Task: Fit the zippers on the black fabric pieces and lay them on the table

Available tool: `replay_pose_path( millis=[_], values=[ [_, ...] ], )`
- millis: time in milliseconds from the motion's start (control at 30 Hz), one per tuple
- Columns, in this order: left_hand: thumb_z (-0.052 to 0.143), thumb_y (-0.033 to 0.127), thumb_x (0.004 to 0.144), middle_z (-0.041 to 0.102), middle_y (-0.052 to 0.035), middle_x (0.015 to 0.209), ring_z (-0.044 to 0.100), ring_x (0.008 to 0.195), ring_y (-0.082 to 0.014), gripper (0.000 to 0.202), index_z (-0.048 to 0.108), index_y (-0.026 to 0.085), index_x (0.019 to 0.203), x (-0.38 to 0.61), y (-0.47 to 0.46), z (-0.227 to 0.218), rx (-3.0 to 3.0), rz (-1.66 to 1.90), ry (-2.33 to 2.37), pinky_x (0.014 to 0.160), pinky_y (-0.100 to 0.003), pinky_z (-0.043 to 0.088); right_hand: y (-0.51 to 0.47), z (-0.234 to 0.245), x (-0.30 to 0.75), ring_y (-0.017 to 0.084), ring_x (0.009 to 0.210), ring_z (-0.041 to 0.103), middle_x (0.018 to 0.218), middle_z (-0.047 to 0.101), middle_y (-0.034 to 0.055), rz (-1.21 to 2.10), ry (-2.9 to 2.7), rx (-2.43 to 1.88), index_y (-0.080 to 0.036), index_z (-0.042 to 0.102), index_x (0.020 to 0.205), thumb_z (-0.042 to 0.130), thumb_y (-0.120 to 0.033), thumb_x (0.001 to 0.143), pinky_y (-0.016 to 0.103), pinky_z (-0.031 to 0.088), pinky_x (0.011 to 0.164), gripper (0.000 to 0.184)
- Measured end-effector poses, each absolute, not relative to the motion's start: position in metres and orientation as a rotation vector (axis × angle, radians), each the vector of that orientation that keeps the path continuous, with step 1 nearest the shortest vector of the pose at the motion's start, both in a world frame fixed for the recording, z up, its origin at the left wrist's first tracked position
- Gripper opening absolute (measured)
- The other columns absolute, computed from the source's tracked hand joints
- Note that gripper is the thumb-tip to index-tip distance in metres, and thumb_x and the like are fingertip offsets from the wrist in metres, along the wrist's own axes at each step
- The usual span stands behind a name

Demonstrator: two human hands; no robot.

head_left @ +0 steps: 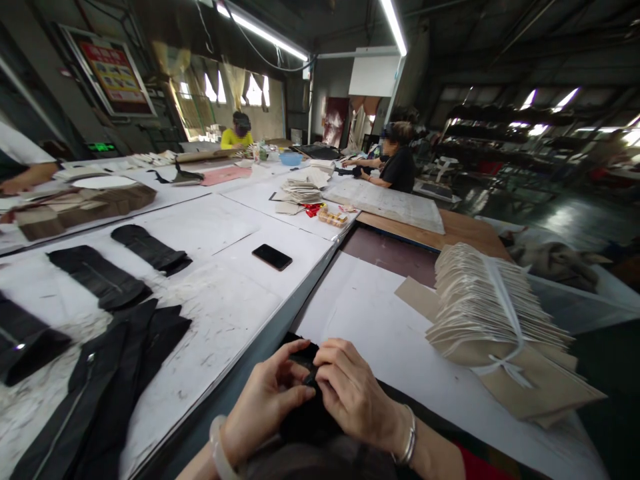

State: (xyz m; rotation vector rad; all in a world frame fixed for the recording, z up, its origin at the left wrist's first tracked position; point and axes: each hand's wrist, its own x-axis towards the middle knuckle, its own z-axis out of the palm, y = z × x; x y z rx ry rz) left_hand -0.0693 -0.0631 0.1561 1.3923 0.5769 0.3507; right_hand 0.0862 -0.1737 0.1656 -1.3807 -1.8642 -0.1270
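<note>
A piece of black fabric (307, 421) is gathered between my two hands at the near edge of the table, low in the head view. My left hand (270, 393) pinches it from the left, thumb and fingers closed on its upper part. From the right, my right hand (353, 387) grips the same cloth, fingers curled and close to my left fingertips. Much of the fabric is dark and hidden behind the hands. To the left lie black zippered fabric pieces (107, 360), several of them spread over the white tabletop (220, 313).
A phone (272, 257) lies on the table ahead. At right stands a tied bundle of beige pieces (495, 320). Farther off are a paper stack (303, 190) and a yellow box (332, 217). Co-workers sit at the far table; another person's arm (30, 177) shows at left.
</note>
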Motion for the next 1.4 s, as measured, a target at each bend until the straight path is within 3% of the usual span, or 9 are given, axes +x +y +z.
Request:
replay_pose_path(
  millis=[100,233,433,600,767,967,1167,1267,1400],
  values=[
    [0.072,0.023,0.075,0.073,-0.0023,0.079,0.061,0.071,-0.0183,0.063,0.051,0.016,0.134,-0.072,-0.062,0.159,1.546,0.326,0.557,0.065,-0.028,0.043,-0.172,0.175,0.091,0.021,0.106,0.056,0.098,0.063,0.0106,0.289,-1.751,-1.360,-0.015,0.057,0.083,0.053,0.000,0.079,0.038,0.049,0.096,0.016],
    [0.071,0.026,0.077,0.074,-0.0040,0.081,0.060,0.071,-0.0183,0.067,0.047,0.015,0.139,-0.074,-0.062,0.159,1.550,0.279,0.510,0.065,-0.028,0.042,-0.170,0.184,0.098,0.017,0.093,0.061,0.090,0.066,0.0048,0.711,-1.589,-1.383,-0.017,0.058,0.075,0.058,0.001,0.072,0.031,0.049,0.088,0.018],
    [0.078,0.031,0.073,0.069,-0.0018,0.074,0.053,0.062,-0.0131,0.071,0.048,0.013,0.135,-0.073,-0.064,0.162,1.284,0.241,0.504,0.058,-0.024,0.036,-0.167,0.178,0.100,0.016,0.082,0.062,0.085,0.069,0.0017,0.958,-1.429,-1.509,-0.017,0.064,0.072,0.062,-0.006,0.070,0.027,0.047,0.078,0.011],
    [0.083,0.034,0.070,0.068,-0.0017,0.069,0.054,0.062,-0.0130,0.071,0.052,0.013,0.131,-0.072,-0.065,0.163,1.182,0.225,0.527,0.060,-0.024,0.038,-0.163,0.173,0.099,0.015,0.073,0.060,0.076,0.068,0.0001,1.144,-1.283,-1.554,-0.015,0.067,0.072,0.062,-0.011,0.066,0.026,0.045,0.070,0.009],
    [0.086,0.035,0.066,0.068,-0.0014,0.066,0.053,0.059,-0.0125,0.078,0.051,0.013,0.132,-0.074,-0.065,0.159,1.159,0.240,0.577,0.058,-0.023,0.038,-0.161,0.174,0.097,0.014,0.073,0.057,0.074,0.067,-0.0005,1.191,-1.147,-1.537,-0.016,0.066,0.075,0.067,-0.012,0.063,0.025,0.043,0.070,0.012],
    [0.083,0.034,0.071,0.069,-0.0017,0.069,0.053,0.059,-0.0115,0.077,0.047,0.013,0.136,-0.082,-0.062,0.151,1.218,0.295,0.604,0.058,-0.022,0.039,-0.169,0.165,0.101,0.011,0.065,0.051,0.077,0.065,0.0009,1.231,-1.028,-1.409,-0.014,0.069,0.092,0.061,-0.027,0.081,0.024,0.038,0.063,0.018],
    [0.079,0.038,0.074,0.069,-0.0019,0.072,0.055,0.062,-0.0137,0.076,0.047,0.016,0.139,-0.081,-0.061,0.152,1.320,0.291,0.632,0.059,-0.024,0.041,-0.177,0.148,0.086,0.016,0.079,0.055,0.080,0.064,0.0012,1.024,-1.087,-1.501,-0.016,0.070,0.082,0.067,-0.025,0.079,0.028,0.041,0.073,0.010],
    [0.077,0.043,0.075,0.070,-0.0018,0.074,0.058,0.066,-0.0161,0.074,0.048,0.020,0.139,-0.083,-0.065,0.153,1.415,0.299,0.659,0.062,-0.025,0.044,-0.175,0.143,0.078,0.012,0.068,0.051,0.069,0.059,-0.0020,1.034,-1.007,-1.497,-0.015,0.067,0.073,0.067,-0.024,0.078,0.025,0.039,0.064,0.010],
    [0.076,0.056,0.070,0.071,-0.0016,0.073,0.064,0.063,-0.0223,0.083,0.045,0.028,0.142,-0.086,-0.063,0.139,1.431,0.301,0.722,0.058,-0.031,0.049,-0.172,0.134,0.075,0.008,0.056,0.044,0.060,0.055,-0.0053,1.243,-0.852,-1.485,-0.015,0.065,0.068,0.080,-0.035,0.070,0.021,0.034,0.053,0.025]
  ],
)
